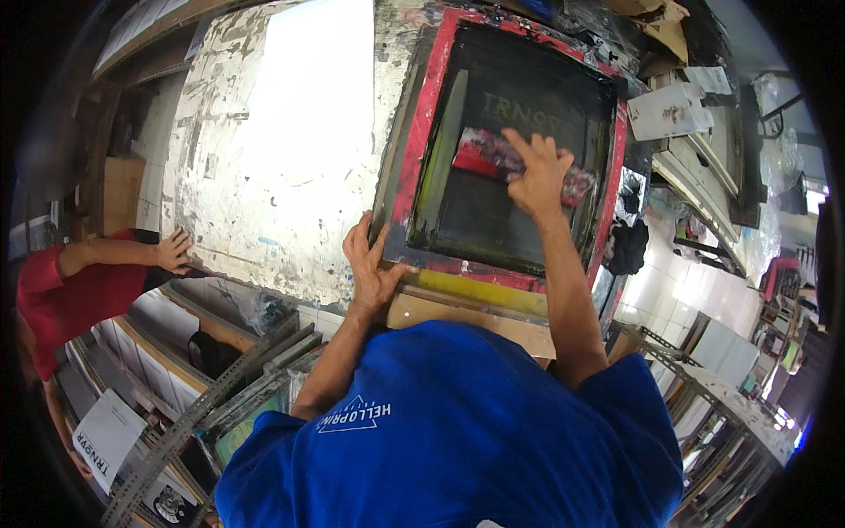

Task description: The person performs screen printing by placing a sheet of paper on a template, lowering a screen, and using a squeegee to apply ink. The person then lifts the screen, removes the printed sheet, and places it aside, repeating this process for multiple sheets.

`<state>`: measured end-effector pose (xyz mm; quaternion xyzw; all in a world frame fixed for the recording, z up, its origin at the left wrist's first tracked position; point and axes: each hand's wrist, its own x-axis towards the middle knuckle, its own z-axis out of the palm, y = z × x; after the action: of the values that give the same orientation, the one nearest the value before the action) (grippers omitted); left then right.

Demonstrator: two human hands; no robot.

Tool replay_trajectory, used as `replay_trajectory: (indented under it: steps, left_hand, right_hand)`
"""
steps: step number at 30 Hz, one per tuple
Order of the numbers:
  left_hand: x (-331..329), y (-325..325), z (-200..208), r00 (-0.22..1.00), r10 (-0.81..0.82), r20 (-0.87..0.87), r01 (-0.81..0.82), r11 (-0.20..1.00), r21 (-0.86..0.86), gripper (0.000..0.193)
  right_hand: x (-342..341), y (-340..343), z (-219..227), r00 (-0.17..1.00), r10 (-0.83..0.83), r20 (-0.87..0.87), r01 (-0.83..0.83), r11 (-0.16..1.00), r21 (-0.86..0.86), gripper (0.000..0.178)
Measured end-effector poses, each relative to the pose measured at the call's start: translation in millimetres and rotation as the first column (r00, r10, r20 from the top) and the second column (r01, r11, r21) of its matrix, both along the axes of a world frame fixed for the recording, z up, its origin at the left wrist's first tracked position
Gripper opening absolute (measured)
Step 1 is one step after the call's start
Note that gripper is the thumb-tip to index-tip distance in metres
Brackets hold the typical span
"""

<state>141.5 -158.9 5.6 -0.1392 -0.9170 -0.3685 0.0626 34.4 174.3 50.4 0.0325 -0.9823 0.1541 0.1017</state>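
Note:
My right hand [539, 176] holds a red, ink-stained squeegee [480, 154] over the dark mesh of a screen-printing frame [426, 97]. The squeegee lies slantwise across the mesh, just below faint lettering, and my index finger stretches along it. My left hand [374, 264] rests at the near left corner of the frame, fingers spread along its edge. To the left of the frame, a bright white sheet [312, 97] lies on the worn, paint-flecked table [220, 194]. The underside of the frame is hidden.
At the left, a person in a red shirt [88, 286] has one hand on the table's edge and holds a printed white sheet [110, 437] low down. A metal rack [202, 422] stands near left. A white plastic container [669, 112] and black cloth [628, 246] lie right of the frame.

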Motion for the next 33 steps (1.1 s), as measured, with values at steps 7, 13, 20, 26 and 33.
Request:
replay_trajectory:
  steps: [7,13,20,26,33]
  left_hand:
    - [0.9,-2.2,-1.2,1.000,-0.009,0.014,0.009,1.000,0.023,0.089]
    - [1.7,-3.5,-2.5,1.000,-0.009,0.017,0.008,0.999,0.035,0.094]
    - [1.5,-3.1,-1.6,0.999,-0.001,0.035,-0.001,0.999,0.054,0.099]
    - [5.7,-5.4,-5.0,0.999,-0.020,0.039,0.017,0.998,0.064,0.100]
    - [9.7,-1.9,-2.7,0.996,0.038,0.074,-0.048,0.990,0.135,0.101]
  right_hand:
    - [-109.8,44.6,-11.5,0.985,0.010,-0.174,0.003,0.997,0.076,0.082]
    - [-175.9,70.8,-10.8,0.984,0.038,-0.174,-0.019,0.994,0.105,0.081]
    - [-223.2,99.8,-7.9,0.978,0.071,-0.195,-0.067,0.997,0.027,0.064]
    - [-219.4,97.4,17.7,0.990,0.070,-0.125,-0.093,0.978,-0.187,0.059]
    - [-179.6,128.1,37.8,0.997,-0.077,0.005,0.064,0.793,-0.606,0.070]
